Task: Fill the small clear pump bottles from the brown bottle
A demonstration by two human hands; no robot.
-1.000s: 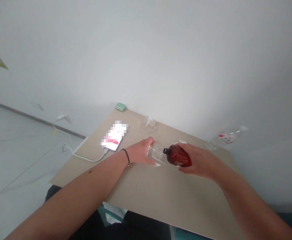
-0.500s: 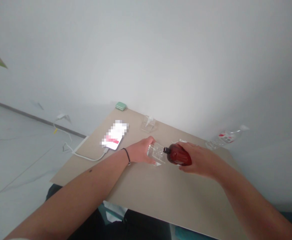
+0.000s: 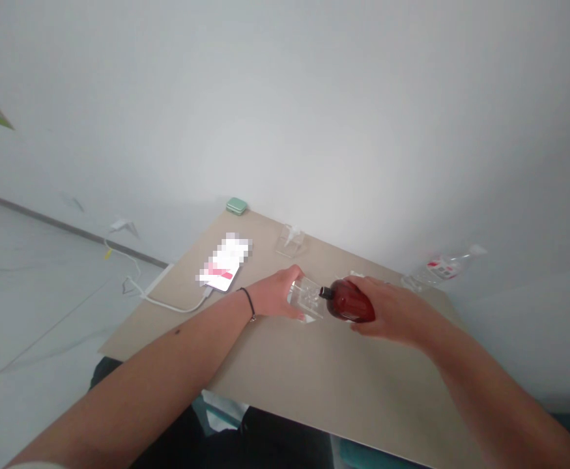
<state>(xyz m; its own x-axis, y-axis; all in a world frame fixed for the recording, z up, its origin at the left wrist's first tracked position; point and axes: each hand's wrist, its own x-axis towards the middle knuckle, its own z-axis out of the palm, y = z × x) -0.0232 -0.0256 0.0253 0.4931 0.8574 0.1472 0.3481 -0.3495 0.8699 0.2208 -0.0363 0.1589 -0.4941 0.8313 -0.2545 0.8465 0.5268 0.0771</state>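
Here, right hand (image 3: 395,314) grips amber glass bottle (image 3: 349,301) lying level, capped neck just beside clear square container (image 3: 306,298) gripped by left hand (image 3: 275,296).

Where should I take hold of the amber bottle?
Grip the amber bottle by its wide body from the right, as the right hand does: it lies tilted, narrow neck toward the clear cup, so the body gives the fuller hold.

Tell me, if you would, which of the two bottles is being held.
It is the amber bottle, gripped and tilted in the right hand. The clear bottle, with its red-marked label, lies on its side farther off, untouched.
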